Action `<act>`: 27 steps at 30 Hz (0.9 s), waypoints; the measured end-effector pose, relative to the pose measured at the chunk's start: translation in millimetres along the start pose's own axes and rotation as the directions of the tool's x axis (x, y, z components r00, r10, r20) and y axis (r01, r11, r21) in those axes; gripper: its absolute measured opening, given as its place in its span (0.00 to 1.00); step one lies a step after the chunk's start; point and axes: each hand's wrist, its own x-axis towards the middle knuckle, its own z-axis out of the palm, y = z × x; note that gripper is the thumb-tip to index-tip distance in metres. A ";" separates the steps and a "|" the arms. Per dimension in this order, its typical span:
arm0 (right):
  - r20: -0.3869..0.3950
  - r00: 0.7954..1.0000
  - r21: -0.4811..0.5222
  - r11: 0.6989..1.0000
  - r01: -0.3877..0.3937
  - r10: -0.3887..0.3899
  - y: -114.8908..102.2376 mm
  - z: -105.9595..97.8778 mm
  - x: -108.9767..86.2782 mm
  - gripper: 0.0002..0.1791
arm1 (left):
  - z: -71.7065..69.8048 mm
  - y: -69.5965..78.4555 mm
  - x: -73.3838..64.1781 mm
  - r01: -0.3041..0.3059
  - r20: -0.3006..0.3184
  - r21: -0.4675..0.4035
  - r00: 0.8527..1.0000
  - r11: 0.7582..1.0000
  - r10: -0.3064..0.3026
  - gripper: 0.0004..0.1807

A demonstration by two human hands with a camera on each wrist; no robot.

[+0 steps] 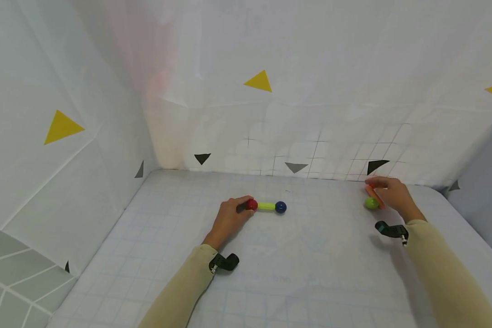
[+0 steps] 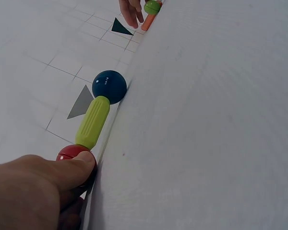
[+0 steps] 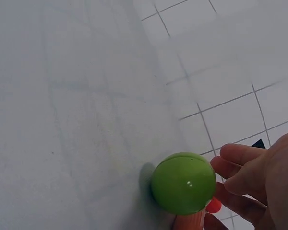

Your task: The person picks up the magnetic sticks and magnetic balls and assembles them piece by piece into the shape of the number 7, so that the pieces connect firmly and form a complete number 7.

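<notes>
Pinching the red ball (image 1: 252,205): the left grip (image 1: 229,217) does this, thumb and fingers closed round it on the bench (image 1: 311,282)
Yellow-green rod (image 1: 266,206): just right of the left grip, running outward from the red ball; it seems joined to it
Blue ball (image 1: 280,207): farthest from the left grip, touching the rod's outer end
Right grip (image 1: 395,196): well right of the left grip; fingers loosely spread, not visibly clasping anything; whether a fingertip touches, I cannot tell
Orange rod (image 1: 377,197): partly under the right grip, slanting past its fingers
Green ball (image 1: 371,203): just left of the right grip, against the orange rod; whether joined, I cannot tell
Step in hand: probably handling two pieces at once, one steadied by the left grip, the other picked up or set down at the right grip; one moment does not settle which
Next move: a pick-up would call for the right fingers to close on the orange rod; a set-down, for drawing clear without rolling the green ball
Left wrist view: shows ridges along the yellow-green rod, too small to read from the head
Right wrist view: shows a small red tip (image 3: 214,205) between green ball and right grip, indistinct elsewhere; the blue ball is out of its sight
</notes>
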 end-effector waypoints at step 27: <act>0.075 0.996 0.002 0.998 -0.056 0.056 14.8 2.4 0.8 0.26 | -1.1 -0.9 0.4 -0.017 -0.003 0.010 1.000 1.000 0.017 0.24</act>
